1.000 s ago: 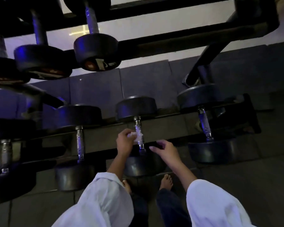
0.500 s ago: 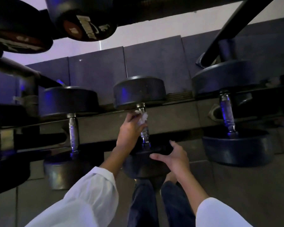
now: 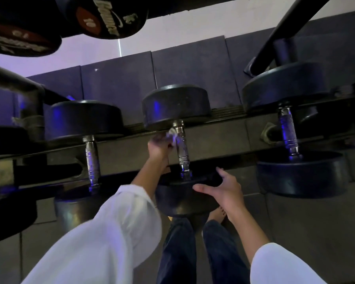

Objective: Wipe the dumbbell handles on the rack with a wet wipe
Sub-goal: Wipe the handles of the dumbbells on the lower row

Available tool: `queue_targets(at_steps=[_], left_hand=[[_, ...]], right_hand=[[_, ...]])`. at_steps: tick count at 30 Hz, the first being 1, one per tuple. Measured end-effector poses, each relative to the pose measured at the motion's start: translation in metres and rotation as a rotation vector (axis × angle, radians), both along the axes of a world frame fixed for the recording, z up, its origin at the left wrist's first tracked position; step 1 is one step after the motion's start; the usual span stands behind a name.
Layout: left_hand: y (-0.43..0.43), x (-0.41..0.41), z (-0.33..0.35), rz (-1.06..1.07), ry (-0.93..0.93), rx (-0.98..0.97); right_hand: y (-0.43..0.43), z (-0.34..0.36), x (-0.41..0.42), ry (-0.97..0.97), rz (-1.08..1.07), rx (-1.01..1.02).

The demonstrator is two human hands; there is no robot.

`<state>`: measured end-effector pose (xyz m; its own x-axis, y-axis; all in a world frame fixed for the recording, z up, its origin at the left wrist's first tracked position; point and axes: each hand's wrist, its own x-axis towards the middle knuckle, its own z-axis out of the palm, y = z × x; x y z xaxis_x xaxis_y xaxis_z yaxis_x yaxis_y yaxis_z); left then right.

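Sleeves (image 3: 103, 242) white, nearest the camera. Right hand (image 3: 223, 191) spread open, fingers apart, at the near head of the middle dumbbell (image 3: 178, 201); contact not confirmable. Left hand (image 3: 159, 148) pinches the wet wipe (image 3: 172, 134) against the upper end of that dumbbell's handle (image 3: 181, 146), just below the far head. Dumbbell lies across the lower rack (image 3: 225, 114), one neighbour either side

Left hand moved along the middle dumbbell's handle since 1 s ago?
Yes. The left hand with the wipe slid from the middle of the handle to its far end, beside the rear head.
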<state>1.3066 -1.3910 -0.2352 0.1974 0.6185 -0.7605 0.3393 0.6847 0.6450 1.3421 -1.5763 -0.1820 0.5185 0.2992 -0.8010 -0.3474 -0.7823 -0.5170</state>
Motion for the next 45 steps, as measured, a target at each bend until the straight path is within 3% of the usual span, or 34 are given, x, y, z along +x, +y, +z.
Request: queue_targets(at_steps=[3, 7, 9, 13, 15, 19, 21, 26, 31, 34, 36, 38, 40, 42, 45], left_hand=[[0.001, 0.019, -0.004, 0.148, -0.070, -0.062], [-0.021, -0.021, -0.003, -0.200, 0.059, -0.246], [-0.015, -0.024, -0.001, -0.268, 0.052, -0.325], [0.012, 0.016, -0.007, 0.090, -0.126, -0.284], [0.010, 0.019, -0.012, 0.006, -0.036, -0.224], [-0.015, -0.022, -0.010, -0.324, 0.065, -0.436], [-0.008, -0.025, -0.011, -0.362, 0.042, -0.484], [0.012, 0.018, -0.019, 0.004, -0.204, -0.389], [-0.017, -0.019, -0.014, -0.217, -0.010, -0.364], [-0.019, -0.034, -0.005, -0.286, 0.016, -0.072], [-0.017, -0.027, -0.002, -0.305, 0.044, 0.268], [-0.014, -0.013, 0.000, -0.475, 0.118, 0.646], [-0.010, -0.008, -0.002, -0.727, 0.122, 0.969], [-0.009, -0.018, -0.010, -1.115, 0.025, 1.242], [-0.006, -0.039, -0.010, -1.661, -0.182, 1.409]], right_hand=[[-0.001, -0.003, -0.001, 0.009, -0.014, 0.014], [-0.002, -0.002, -0.002, 0.017, -0.041, 0.020], [-0.001, -0.002, -0.002, 0.016, -0.045, 0.017], [-0.002, -0.003, -0.002, 0.010, -0.050, 0.025], [-0.002, -0.003, -0.002, 0.015, -0.044, 0.027], [-0.002, -0.002, -0.002, 0.028, -0.066, 0.027], [-0.002, -0.002, -0.002, 0.029, -0.070, 0.026], [-0.003, -0.005, -0.002, 0.022, -0.057, 0.049], [-0.001, -0.003, -0.002, 0.020, -0.061, 0.033], [-0.001, -0.002, -0.002, 0.017, -0.067, 0.023], [-0.001, -0.003, -0.002, 0.018, -0.071, 0.009], [-0.001, -0.003, -0.003, 0.022, -0.070, -0.002], [-0.002, -0.005, -0.003, 0.025, -0.075, -0.003], [-0.002, -0.004, -0.002, 0.021, -0.067, 0.018], [-0.002, -0.001, -0.001, 0.009, -0.041, 0.039]])
